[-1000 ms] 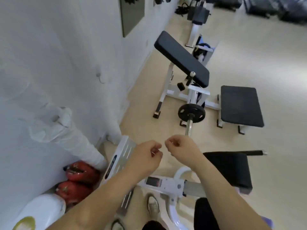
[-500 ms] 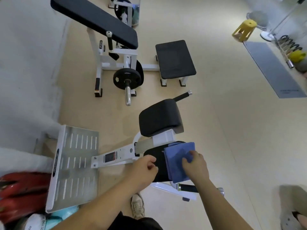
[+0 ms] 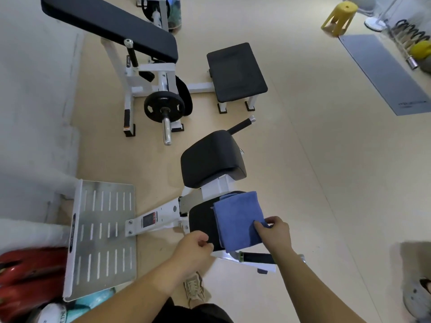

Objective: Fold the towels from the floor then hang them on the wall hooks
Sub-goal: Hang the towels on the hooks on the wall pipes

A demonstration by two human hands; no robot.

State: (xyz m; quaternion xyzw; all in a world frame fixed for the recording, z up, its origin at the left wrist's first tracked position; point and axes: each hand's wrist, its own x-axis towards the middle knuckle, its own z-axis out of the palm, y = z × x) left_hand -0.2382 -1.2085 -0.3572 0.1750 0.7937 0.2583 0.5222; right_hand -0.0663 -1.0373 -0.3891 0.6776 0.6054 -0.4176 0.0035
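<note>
- Right hand (image 3: 276,234) is sliding across the blue towel (image 3: 238,217), now pinching its right edge.
- Folded, it is lying along the right edge of the black seat pad (image 3: 200,221).
- Left hand (image 3: 191,249) is hovering loosely curled, holding nothing.

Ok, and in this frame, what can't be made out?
1. Wall hooks: none in the head view; the wall runs off the left edge.
2. Blue towel: its lower layers, covered by the top one; its near corner, by the right hand pinching it.
3. Left hand: curled fingers hide whether it holds anything.
</note>
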